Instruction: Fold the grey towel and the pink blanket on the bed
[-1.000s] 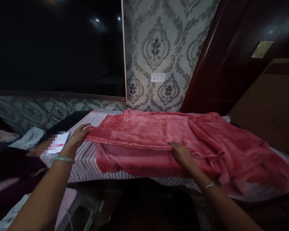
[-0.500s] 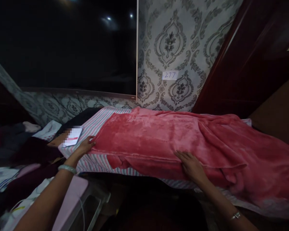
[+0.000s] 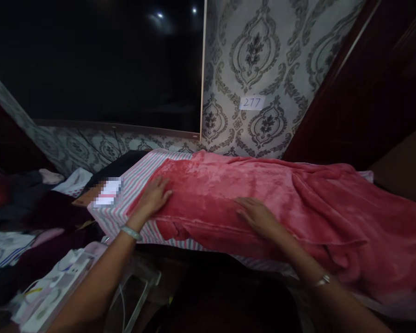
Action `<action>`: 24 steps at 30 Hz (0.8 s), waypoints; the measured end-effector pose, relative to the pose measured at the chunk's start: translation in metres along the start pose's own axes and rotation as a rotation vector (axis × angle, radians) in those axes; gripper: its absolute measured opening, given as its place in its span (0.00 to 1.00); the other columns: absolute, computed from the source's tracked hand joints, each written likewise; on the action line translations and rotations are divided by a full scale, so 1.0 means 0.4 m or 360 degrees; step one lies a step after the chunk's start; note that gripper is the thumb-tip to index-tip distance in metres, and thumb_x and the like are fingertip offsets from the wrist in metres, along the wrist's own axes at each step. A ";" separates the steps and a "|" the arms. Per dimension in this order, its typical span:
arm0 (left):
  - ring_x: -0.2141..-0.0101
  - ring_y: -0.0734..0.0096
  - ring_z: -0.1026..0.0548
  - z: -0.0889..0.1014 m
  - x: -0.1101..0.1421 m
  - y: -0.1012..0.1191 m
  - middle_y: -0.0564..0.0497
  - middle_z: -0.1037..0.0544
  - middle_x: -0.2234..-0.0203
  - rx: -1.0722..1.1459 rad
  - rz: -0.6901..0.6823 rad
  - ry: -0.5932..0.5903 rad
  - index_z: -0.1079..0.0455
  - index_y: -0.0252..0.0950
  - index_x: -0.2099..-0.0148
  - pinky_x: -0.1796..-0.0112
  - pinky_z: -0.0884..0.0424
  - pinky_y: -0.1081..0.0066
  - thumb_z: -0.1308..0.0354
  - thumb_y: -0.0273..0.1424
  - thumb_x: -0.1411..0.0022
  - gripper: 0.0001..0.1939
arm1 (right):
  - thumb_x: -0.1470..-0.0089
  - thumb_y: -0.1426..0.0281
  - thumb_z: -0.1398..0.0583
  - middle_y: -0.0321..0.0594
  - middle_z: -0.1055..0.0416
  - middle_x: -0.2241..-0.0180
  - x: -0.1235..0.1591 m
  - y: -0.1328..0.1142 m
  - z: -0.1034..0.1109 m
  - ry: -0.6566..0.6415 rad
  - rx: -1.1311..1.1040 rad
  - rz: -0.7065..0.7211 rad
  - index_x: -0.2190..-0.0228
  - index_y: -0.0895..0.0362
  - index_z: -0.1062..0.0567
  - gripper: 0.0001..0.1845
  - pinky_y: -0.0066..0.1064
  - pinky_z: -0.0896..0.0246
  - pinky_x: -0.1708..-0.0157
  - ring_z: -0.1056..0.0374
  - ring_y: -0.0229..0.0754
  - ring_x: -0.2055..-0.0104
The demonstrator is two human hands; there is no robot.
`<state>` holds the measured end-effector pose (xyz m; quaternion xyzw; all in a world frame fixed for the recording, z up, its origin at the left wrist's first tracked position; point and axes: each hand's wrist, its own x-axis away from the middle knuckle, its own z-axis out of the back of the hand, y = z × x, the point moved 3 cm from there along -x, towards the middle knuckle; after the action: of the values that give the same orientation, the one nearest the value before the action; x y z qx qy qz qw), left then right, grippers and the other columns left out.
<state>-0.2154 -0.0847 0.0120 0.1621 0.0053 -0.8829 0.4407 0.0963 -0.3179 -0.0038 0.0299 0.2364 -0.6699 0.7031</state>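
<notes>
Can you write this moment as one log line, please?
pink blanket: over striped cloth, rumpled toward right | left hand: open, on blanket's left part | right hand: open, on blanket near its middle

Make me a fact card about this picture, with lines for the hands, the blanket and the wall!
Left hand: open, on the blanket near its left end
Right hand: open, on the blanket's front part
Blanket: red, smoother at left, rumpled at right, lying over a striped cloth
Wall: grey, patterned, with a dark screen and a sign reading 277
</notes>
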 end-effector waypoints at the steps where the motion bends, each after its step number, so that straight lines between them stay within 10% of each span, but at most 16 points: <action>1: 0.31 0.48 0.48 -0.019 -0.002 0.036 0.37 0.42 0.31 0.0002 -0.0084 -0.0026 0.40 0.33 0.31 0.34 0.50 0.51 0.50 0.41 0.32 0.31 | 0.34 0.59 0.49 0.48 0.31 0.40 -0.043 -0.022 -0.016 0.0028 0.0007 0.0028 0.39 0.54 0.30 0.27 0.49 0.45 0.37 0.37 0.51 0.38; 7: 0.30 0.44 0.51 -0.133 0.039 0.086 0.42 0.45 0.30 -0.0027 -0.0070 -0.0377 0.44 0.43 0.28 0.36 0.55 0.39 0.53 0.47 0.31 0.33 | 0.35 0.55 0.46 0.44 0.50 0.29 -0.112 -0.083 -0.171 -0.0420 0.0088 0.0059 0.32 0.48 0.42 0.33 0.57 0.61 0.33 0.58 0.55 0.28; 12: 0.33 0.42 0.43 -0.133 0.018 0.044 0.40 0.39 0.32 0.0148 -0.0134 -0.0432 0.37 0.41 0.32 0.38 0.46 0.43 0.49 0.49 0.34 0.33 | 0.34 0.56 0.47 0.41 0.53 0.29 -0.080 -0.067 -0.213 -0.0497 0.0040 0.0027 0.31 0.44 0.45 0.33 0.58 0.65 0.32 0.61 0.53 0.27; 18: 0.53 0.57 0.22 -0.064 -0.196 -0.026 0.39 0.19 0.55 0.0518 0.0221 -0.0057 0.22 0.34 0.54 0.49 0.32 0.62 0.52 0.37 0.32 0.19 | 0.35 0.57 0.46 0.39 0.54 0.29 -0.087 -0.064 -0.214 -0.0510 -0.0009 0.0005 0.32 0.42 0.45 0.33 0.58 0.65 0.32 0.61 0.53 0.27; 24: 0.48 0.40 0.26 -0.046 -0.376 -0.130 0.30 0.21 0.56 0.0606 0.0751 0.0085 0.26 0.31 0.54 0.51 0.32 0.51 0.44 0.34 0.42 0.16 | 0.35 0.55 0.45 0.39 0.57 0.28 -0.097 -0.081 -0.187 -0.0629 -0.0073 -0.0072 0.31 0.43 0.46 0.34 0.57 0.68 0.31 0.64 0.53 0.26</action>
<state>-0.1669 0.0667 0.0314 0.2617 -0.1865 -0.7368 0.5949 0.0438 -0.2585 -0.0467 -0.1234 0.1096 -0.6728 0.7212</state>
